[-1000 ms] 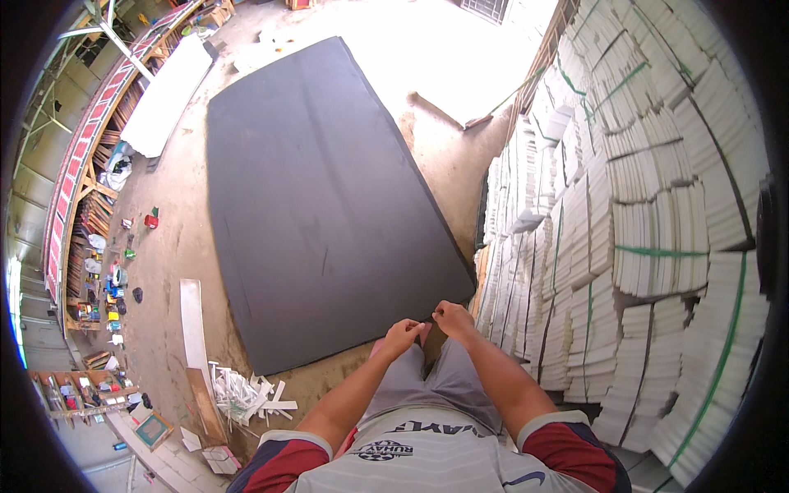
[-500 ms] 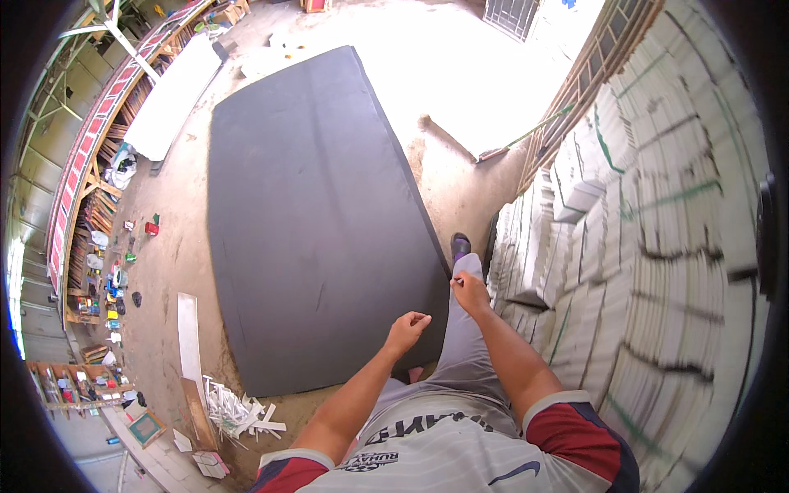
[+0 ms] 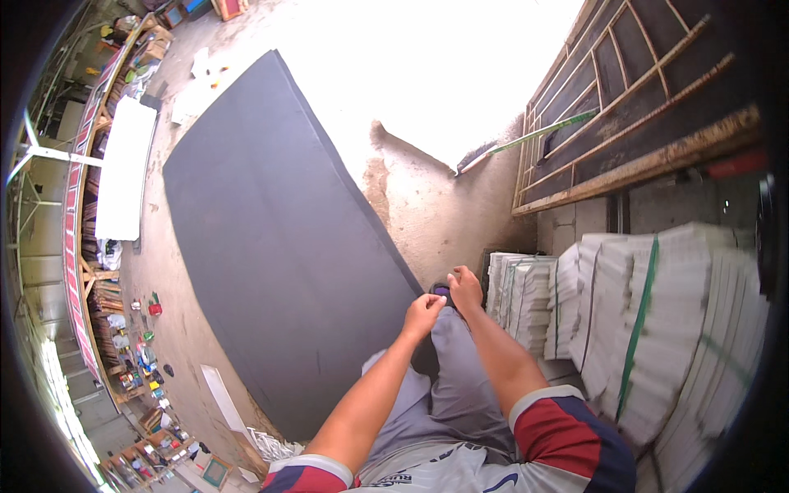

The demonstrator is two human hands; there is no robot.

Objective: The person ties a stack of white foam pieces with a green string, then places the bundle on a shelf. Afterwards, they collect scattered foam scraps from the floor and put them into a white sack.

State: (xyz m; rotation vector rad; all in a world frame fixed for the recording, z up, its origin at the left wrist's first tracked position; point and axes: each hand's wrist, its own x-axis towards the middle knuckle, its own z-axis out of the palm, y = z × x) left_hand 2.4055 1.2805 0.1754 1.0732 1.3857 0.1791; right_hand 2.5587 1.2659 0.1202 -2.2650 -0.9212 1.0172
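Both my hands are in front of me, close together over my legs and beside the near right edge of a large dark grey sheet [image 3: 271, 214]. My left hand [image 3: 425, 315] is closed in a pinch, thumb against the fingers. Slightly farther and to the right, my right hand [image 3: 466, 290] has its fingers curled toward the thumb. Whatever either hand may hold is too small to make out. The sheet looks flat and thick-edged, and neither hand visibly touches it. One dark shoe [image 3: 441, 290] shows partly between the hands.
Tall strapped stacks of white sheets [image 3: 682, 312] stand close on my right. Beyond them leans a metal-barred frame [image 3: 625, 99], with a green-handled broom [image 3: 526, 137] near it. Shelving with a red-patterned edge [image 3: 78, 246], small containers [image 3: 154, 308] and a white panel [image 3: 127, 168] lie to the left.
My view has swung right, so the barred frame shows more and the sheet sits farther left. My hands have drawn closer together.
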